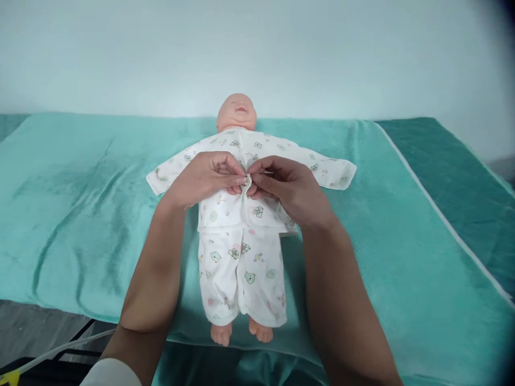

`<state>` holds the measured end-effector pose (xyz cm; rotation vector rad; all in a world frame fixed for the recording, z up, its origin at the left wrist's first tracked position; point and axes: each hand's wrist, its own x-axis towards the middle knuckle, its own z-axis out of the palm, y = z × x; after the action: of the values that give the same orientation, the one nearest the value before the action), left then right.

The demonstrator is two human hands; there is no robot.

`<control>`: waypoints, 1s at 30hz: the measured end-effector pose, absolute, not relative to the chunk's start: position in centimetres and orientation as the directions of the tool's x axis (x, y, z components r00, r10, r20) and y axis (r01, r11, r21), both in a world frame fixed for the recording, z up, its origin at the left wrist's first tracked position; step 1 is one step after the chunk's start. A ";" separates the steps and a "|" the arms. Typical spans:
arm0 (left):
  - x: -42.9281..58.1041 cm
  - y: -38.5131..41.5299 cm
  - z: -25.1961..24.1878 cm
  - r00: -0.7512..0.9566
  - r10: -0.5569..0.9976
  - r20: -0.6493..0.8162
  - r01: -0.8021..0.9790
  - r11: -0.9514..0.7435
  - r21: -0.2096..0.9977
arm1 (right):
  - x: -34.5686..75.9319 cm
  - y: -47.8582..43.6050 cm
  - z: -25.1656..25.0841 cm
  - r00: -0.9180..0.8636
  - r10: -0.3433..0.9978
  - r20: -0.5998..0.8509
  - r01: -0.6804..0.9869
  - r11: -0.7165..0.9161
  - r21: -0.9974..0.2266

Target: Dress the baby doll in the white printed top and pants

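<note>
A baby doll [237, 111] lies on its back, head away from me, arms spread. It wears a white printed shirt [219, 212] and matching printed pants [261, 273]; its bare feet show below. My left hand [213, 177] pinches the shirt's front edge at the middle of the chest. Close against it, my right hand [281, 182] grips the other side of the same front opening, thumb and fingers together. The fingertips nearly meet, and they hide the small piece of fabric or fastener between them. Below the hands, the two front edges lie close together.
A turquoise cloth [100, 214] with wrinkles on its left covers the table. On the right lies a darker green section [454, 177] past a white line. A pale wall rises behind. A light cable [72, 343] runs at the lower left.
</note>
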<state>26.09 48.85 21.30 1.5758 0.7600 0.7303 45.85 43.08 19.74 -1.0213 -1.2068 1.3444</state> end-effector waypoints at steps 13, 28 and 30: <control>26.5 48.8 21.3 0.609 0.793 0.016 0.068 -0.073 0.995 | 45.7 42.8 20.4 -0.219 0.975 0.023 -0.069 0.008 -0.998; 27.1 48.4 21.3 0.557 0.830 0.024 0.077 -0.080 0.994 | 45.6 42.9 20.1 -0.199 0.980 0.013 -0.063 0.000 -0.998; 27.2 48.4 21.4 0.554 0.832 0.019 0.079 -0.076 0.994 | 45.7 42.9 20.1 -0.207 0.978 0.016 -0.062 0.004 -0.998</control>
<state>27.16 48.38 21.36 1.5375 0.8065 0.7504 45.65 42.86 20.09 -1.0504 -1.3187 1.3813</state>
